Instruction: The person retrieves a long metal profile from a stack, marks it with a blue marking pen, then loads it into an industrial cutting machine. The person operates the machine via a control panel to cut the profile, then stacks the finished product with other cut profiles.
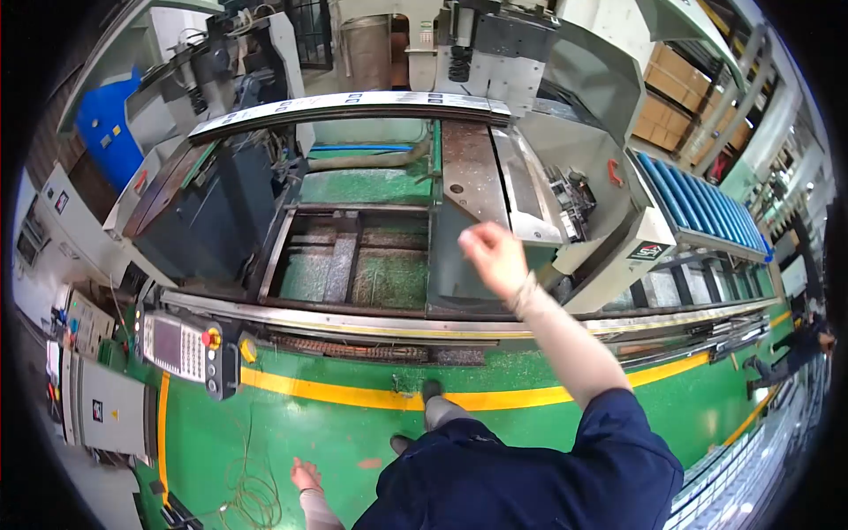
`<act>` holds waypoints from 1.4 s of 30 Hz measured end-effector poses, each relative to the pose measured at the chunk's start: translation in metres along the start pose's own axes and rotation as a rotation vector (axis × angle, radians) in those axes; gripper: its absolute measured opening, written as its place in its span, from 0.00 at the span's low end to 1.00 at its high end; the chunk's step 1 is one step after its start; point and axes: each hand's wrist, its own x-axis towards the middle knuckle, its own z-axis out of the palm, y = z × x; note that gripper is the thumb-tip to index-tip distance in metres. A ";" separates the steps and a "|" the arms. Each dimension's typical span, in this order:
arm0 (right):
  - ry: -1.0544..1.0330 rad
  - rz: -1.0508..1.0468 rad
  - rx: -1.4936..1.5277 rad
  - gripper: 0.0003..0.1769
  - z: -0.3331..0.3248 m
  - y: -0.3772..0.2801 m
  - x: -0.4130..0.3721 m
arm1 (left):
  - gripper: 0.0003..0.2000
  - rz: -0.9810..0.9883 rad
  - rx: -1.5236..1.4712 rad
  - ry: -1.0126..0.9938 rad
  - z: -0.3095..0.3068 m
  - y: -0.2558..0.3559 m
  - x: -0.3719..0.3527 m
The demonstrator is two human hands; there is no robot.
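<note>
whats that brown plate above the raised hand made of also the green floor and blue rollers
Plate above the right hand: likely bare steel, matte brown with rusty or oily staining and bolt holes. Floor: probably concrete under green paint, given its slight sheen and yellow line. Rollers: smooth blue, plastic or coated; too small to tell.

Machine bay [353,265] sits just left of the fingers [477,240], control pendant [181,346] further left, roller rack [702,203] off right.
</note>
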 end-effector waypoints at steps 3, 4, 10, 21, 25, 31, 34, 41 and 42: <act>0.169 0.194 0.075 0.18 -0.016 0.067 0.116 | 0.23 0.035 -0.037 0.023 0.042 0.020 0.010; 0.228 0.246 0.088 0.19 -0.023 0.074 0.146 | 0.22 0.051 -0.031 0.018 0.052 0.033 0.014; 0.476 0.406 -0.246 0.36 -0.047 0.213 0.334 | 0.20 -0.201 0.095 -0.032 0.123 0.001 -0.032; 0.387 0.469 -0.108 0.21 -0.061 0.296 0.433 | 0.25 0.418 0.496 -0.354 0.199 -0.008 -0.002; 0.260 0.318 0.405 0.09 -0.073 0.217 0.377 | 0.24 0.379 0.723 -0.279 0.298 0.096 -0.011; -0.381 0.272 0.116 0.11 0.013 0.056 0.286 | 0.26 0.383 0.741 -0.527 0.393 0.167 0.033; -0.774 0.487 0.178 0.11 0.133 0.001 0.238 | 0.29 0.470 0.762 -0.804 0.412 0.199 0.040; -1.118 0.335 0.455 0.11 0.428 -0.157 0.290 | 0.24 0.354 0.493 -0.919 0.393 0.248 0.098; -1.063 0.352 0.611 0.12 0.463 -0.204 0.317 | 0.23 0.386 0.446 -0.909 0.388 0.252 0.109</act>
